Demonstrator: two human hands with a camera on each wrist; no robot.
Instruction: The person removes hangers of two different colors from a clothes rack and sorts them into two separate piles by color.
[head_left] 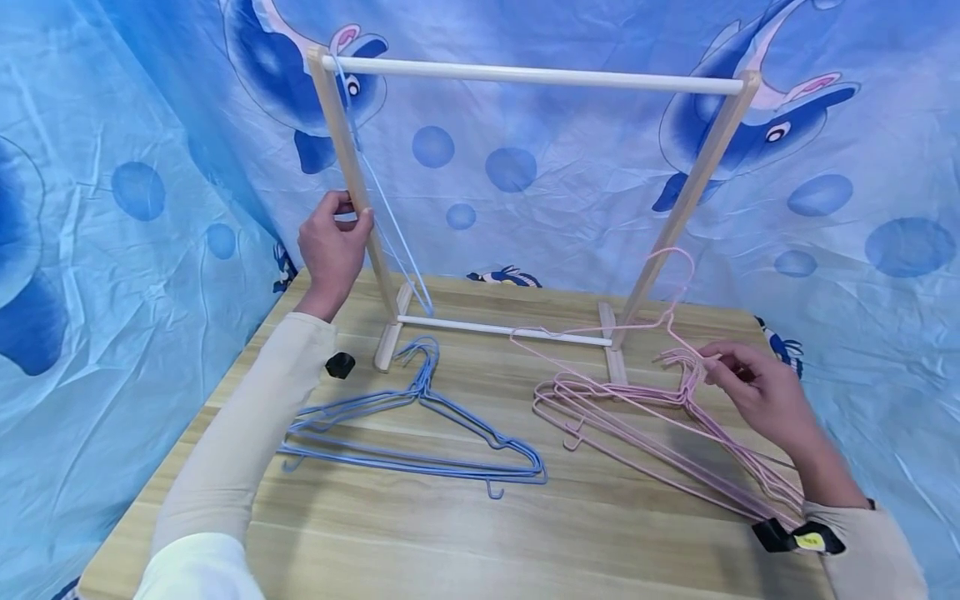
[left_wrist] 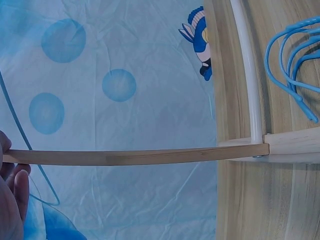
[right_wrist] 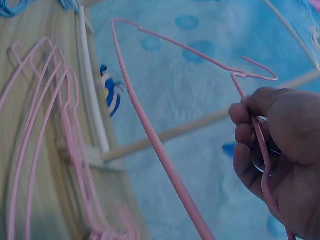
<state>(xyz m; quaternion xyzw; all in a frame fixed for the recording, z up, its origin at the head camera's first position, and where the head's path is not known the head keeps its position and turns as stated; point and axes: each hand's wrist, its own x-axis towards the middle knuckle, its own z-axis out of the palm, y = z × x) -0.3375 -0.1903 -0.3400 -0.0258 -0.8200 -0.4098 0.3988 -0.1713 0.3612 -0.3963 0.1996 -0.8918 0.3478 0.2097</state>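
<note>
My left hand [head_left: 335, 246] grips the left wooden post [head_left: 347, 142] of a small clothes rack, about midway up. One blue hanger [head_left: 390, 208] hangs from the left end of the rack's white top rail [head_left: 525, 73], close beside that post. With thumb and fingers my right hand [head_left: 765, 396] pinches a pink hanger [right_wrist: 150, 125] by its shoulder just below the hook. That hanger is raised above a pile of pink hangers [head_left: 622, 398] lying on the table's right side. Several blue hangers [head_left: 450, 408] lie stacked on the table, left of the middle.
The rack's lower white bar [head_left: 502, 330] joins its two feet near the back of the wooden table [head_left: 420, 542]. Its right post [head_left: 686, 200] stands behind the raised pink hanger. A blue cloth [head_left: 480, 233] with dolphins and bubbles hangs behind and around.
</note>
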